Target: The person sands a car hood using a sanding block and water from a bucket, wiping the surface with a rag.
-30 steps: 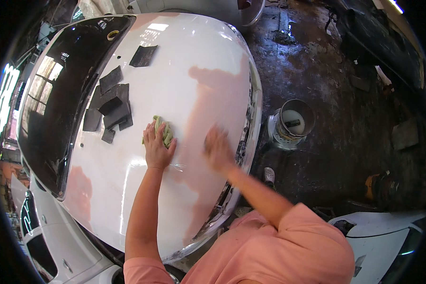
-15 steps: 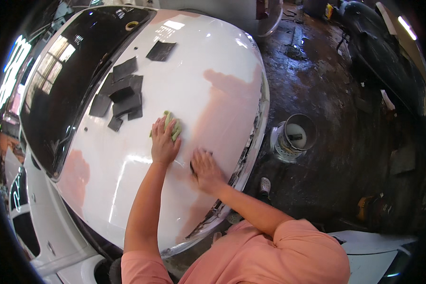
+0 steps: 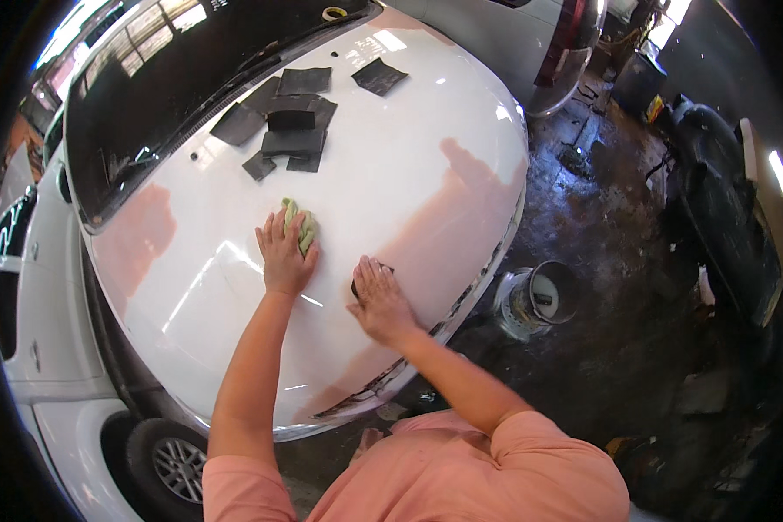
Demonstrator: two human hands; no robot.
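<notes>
A white car hood [image 3: 383,113] with dull pinkish patches spreads out under both of my hands. My left hand [image 3: 285,261] rests on the middle of it, its fingers bent over the edge of a crumpled light green cloth [image 3: 307,233]. Closer to the hood's front edge, my right hand [image 3: 381,300] presses down with fingers together on a small dark pad [image 3: 354,288]. Most of that pad is hidden under the palm. Several black sheets like sandpaper [image 3: 297,142] lie overlapped beyond my left hand, and a separate sheet [image 3: 379,77] is to their right.
Right of the hood, a bucket [image 3: 515,304] holding cloudy liquid and a dark object stands on the wet dark floor [image 3: 618,348]. A tape roll [image 3: 333,14] lies by the windshield [image 3: 209,61]. Another white car [image 3: 56,322] is at left, a large black part [image 3: 722,200] at far right.
My view has turned, so the hood and the sheets appear shifted right. Both hands stay on the hood, and the right hand's fingers now point straighter ahead over the dark pad.
</notes>
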